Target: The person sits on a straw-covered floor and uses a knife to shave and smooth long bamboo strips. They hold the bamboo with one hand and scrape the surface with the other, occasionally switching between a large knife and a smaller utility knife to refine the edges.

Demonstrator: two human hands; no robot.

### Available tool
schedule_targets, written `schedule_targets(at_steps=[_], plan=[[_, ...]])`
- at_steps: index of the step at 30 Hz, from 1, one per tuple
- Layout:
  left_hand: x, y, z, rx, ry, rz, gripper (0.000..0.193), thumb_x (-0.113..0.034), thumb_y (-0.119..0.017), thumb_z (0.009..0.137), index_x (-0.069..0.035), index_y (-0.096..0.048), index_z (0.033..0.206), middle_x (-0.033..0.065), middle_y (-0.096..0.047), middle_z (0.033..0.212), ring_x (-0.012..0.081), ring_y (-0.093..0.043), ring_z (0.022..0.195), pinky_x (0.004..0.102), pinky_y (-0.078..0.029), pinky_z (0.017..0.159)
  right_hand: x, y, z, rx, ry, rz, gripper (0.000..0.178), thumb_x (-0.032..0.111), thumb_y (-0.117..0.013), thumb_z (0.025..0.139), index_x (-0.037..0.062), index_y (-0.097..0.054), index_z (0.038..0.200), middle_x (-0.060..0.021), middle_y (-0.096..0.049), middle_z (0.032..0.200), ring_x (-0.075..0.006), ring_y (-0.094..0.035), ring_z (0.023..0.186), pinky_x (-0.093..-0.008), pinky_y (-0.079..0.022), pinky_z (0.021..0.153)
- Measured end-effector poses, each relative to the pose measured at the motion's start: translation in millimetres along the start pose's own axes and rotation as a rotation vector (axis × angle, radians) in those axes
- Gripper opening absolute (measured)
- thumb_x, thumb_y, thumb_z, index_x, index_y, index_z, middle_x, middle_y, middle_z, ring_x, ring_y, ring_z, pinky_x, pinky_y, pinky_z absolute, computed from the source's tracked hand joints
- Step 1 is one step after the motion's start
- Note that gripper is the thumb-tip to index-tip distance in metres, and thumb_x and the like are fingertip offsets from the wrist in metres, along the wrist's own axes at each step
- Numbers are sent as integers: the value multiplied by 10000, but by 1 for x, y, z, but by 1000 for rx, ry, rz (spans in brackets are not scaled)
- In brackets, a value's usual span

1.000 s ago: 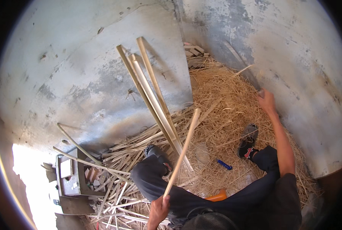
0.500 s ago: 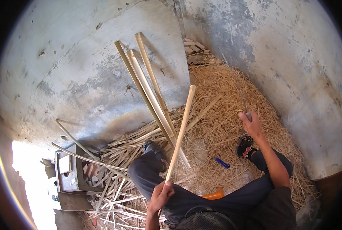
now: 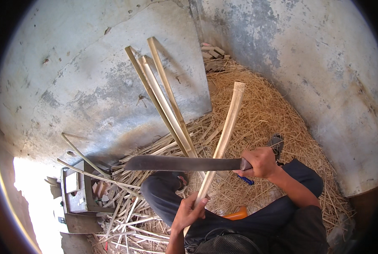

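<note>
A pale split bamboo strip [image 3: 227,127] slants up and away from my lap, its lower part gripped in my left hand [image 3: 189,211]. My right hand [image 3: 261,162] is wrapped around the handle of a long, dark-bladed machete [image 3: 178,163]. The blade lies level across the view, pointing left, and passes in front of the strip above my left hand. Whether blade and strip touch, I cannot tell. Below the right hand, a small blue object [image 3: 245,180] rests among the shavings. Something orange [image 3: 238,213] shows between my legs.
Several long bamboo pieces [image 3: 163,101] lean on the grey wall [image 3: 70,84] ahead. Cut strips [image 3: 131,216] lie in a heap at the left beside a wooden box [image 3: 81,192] holding rubble. Straw-like shavings [image 3: 256,110] pile up toward the corner, near some bricks [image 3: 214,51].
My right hand has swung the machete left and inward, so its blade now crosses the strip. The strip has turned broad side up and its far end has shifted right.
</note>
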State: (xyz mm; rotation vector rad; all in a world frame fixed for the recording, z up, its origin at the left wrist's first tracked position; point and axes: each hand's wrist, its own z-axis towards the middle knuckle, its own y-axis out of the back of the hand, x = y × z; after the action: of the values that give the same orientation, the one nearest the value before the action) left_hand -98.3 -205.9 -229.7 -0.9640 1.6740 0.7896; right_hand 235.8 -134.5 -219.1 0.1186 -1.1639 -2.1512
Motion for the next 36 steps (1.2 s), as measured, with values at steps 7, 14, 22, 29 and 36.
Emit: schedule_targets(at_steps=[7,14,22,29,36], plan=[[10,-4,10,91,-129,91,295,-244,-595,1116,35,-682,1152,73,-735,832,117,-714,777,275,-557,733,0,10,0,-32,-70,-44,643,716,-710,898,84,-677,782,-54,-573,547,-250,-624,463,-376,-488,459],[-19,-17,29,6,-7,-39,272,-234,-560,1130,21,-654,1143,25,-663,715,96,-672,684,281,-488,611,-3,12,3,-77,-222,27,601,665,-723,917,75,-677,809,-69,-557,524,-253,-641,466,-373,-492,456],[-50,-51,34,-388,-179,328,285,-254,-605,1095,-4,-680,980,126,-609,617,223,-644,546,370,-459,556,34,-5,-12,92,-89,-92,580,678,-699,915,103,-651,859,-56,-654,607,-262,-680,513,-401,-533,488],[-33,-43,17,-394,-126,422,239,-235,-623,1078,-15,-659,991,181,-633,647,373,-661,572,456,-484,569,8,-4,-3,162,-450,151,607,674,-678,931,71,-659,861,-94,-639,594,-306,-685,535,-406,-540,523],[-30,-49,24,-412,-214,469,212,-207,-629,1072,-16,-607,981,231,-621,660,449,-652,613,485,-469,552,-7,-6,-4,193,-245,161,582,700,-617,955,122,-642,891,-65,-652,600,-296,-684,527,-428,-535,507]])
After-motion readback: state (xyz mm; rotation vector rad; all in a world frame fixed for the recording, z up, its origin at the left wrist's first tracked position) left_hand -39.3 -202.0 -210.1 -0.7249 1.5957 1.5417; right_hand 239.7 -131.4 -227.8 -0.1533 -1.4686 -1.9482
